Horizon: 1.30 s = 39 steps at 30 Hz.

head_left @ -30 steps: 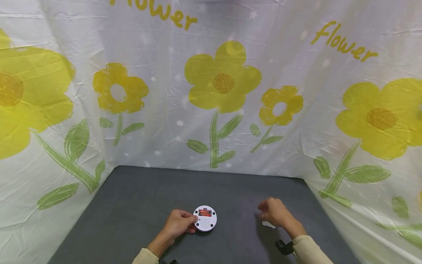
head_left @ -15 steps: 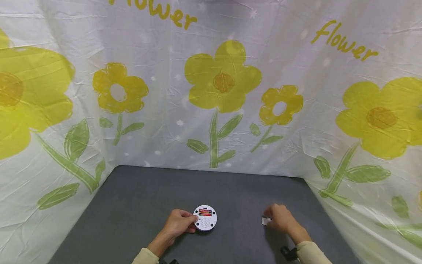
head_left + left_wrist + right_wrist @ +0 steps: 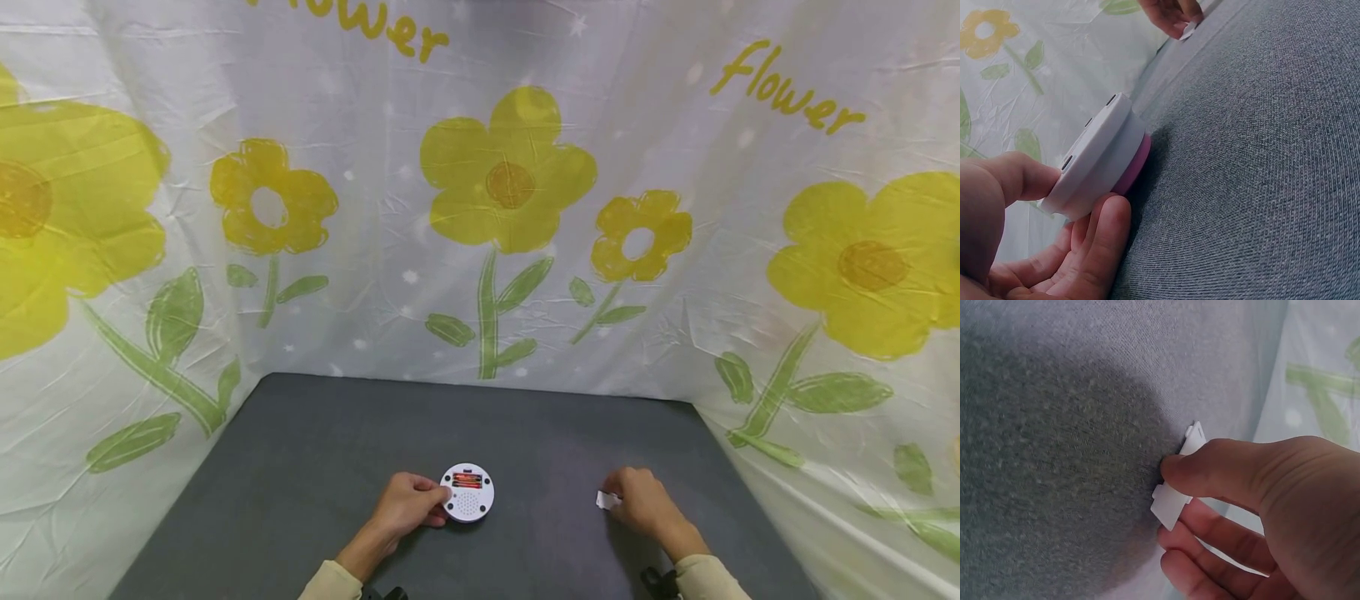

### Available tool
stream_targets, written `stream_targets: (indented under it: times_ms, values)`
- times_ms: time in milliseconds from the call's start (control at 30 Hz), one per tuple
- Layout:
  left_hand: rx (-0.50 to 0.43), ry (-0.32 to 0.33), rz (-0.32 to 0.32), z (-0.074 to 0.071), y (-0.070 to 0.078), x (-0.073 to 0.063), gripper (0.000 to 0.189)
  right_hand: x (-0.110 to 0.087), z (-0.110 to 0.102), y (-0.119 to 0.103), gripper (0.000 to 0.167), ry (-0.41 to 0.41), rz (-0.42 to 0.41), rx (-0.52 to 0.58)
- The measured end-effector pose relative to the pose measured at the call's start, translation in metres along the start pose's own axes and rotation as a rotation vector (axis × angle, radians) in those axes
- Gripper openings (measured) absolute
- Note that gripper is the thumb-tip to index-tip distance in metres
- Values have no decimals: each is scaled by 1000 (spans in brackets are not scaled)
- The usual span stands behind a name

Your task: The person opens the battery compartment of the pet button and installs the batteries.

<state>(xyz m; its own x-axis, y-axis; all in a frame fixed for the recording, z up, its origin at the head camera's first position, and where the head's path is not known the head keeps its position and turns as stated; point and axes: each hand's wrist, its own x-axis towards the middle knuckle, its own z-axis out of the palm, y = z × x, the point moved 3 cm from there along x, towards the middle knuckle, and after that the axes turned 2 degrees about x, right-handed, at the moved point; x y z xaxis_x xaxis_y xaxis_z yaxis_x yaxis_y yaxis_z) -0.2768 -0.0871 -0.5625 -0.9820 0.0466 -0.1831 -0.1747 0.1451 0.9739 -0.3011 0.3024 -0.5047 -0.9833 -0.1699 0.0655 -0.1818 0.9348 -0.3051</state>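
Observation:
My left hand (image 3: 403, 506) pinches the left rim of a small round white device (image 3: 471, 508), thumb on top and fingers under the edge. Its upward face has dark round feet, a patch of speaker holes and an uncovered battery compartment with red batteries (image 3: 468, 481). In the left wrist view a pink base (image 3: 1135, 164) shows on the device's underside, close to the table. Off to the right, my right hand (image 3: 643, 502) pinches a thin white battery cover (image 3: 1170, 507) between thumb and fingers. Small tabs stick out along the cover's edge; my thumb hides its middle.
Both hands work over a dark grey cloth-covered table (image 3: 360, 425). White curtains (image 3: 375, 292) printed with yellow flowers enclose it at the back and both sides. Bare cloth lies between the device and the battery cover.
My right hand has come down onto the battery cover, which lay on the table, and now grips it. The left hand and the round device have stayed in place.

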Motion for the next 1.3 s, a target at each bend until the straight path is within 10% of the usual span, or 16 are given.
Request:
stream_targets:
  times_ms: [467,1300]
  values:
    - [25,-5,-10,0,1,-1,21,12,-21,-13,20,-18,-62,-8]
    - [-3,9,1,1,0,0,23,35,-22,-106,21,-12,-312,30]
